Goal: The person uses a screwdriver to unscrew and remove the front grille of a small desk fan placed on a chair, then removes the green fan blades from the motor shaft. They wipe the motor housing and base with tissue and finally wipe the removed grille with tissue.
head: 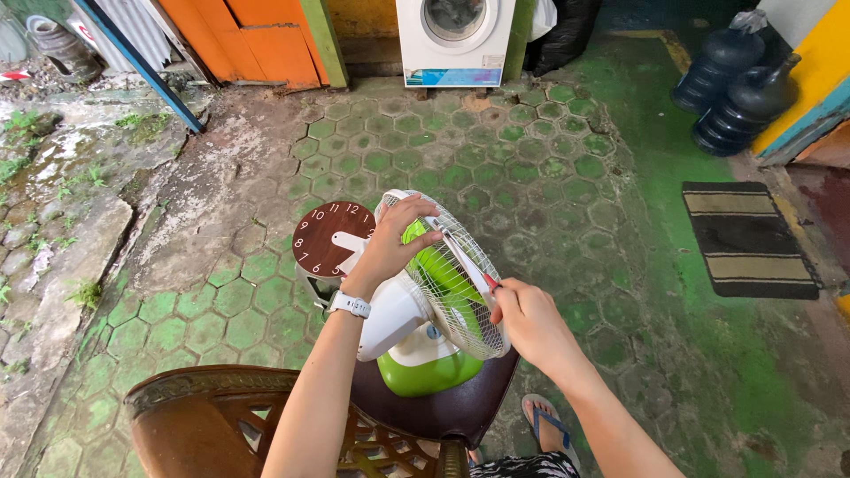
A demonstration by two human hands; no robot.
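Standing on the dark seat of a carved wooden chair (221,416), a small table fan (425,305) with a white body and a lime-green base serves as the marker for everything else. Its wire guard (456,283) cages the green blades (the only things held inside anything close by). The left hand (394,239), with a white wristwatch just below it, is closed over the upper rim of the guard, fingers curled around the wire. The right hand (529,319) is at the guard's lower right edge, pinched shut on a thin red-handled tool (489,281) whose tip touches the rim; what kind of tool it is cannot be told. Just left of the fan and partly behind it, a round brown wall clock (332,237) with white numerals lies face up. Well beyond the fan, against the far wall, stands a white front-loading washing machine (454,40); whether its drum holds anything cannot be told. Far to the fan's right, two dark blue water jugs (739,93) stand together, their contents hidden. A striped doormat (748,239) lies right of the fan on the mossy hexagonal paving (372,142).
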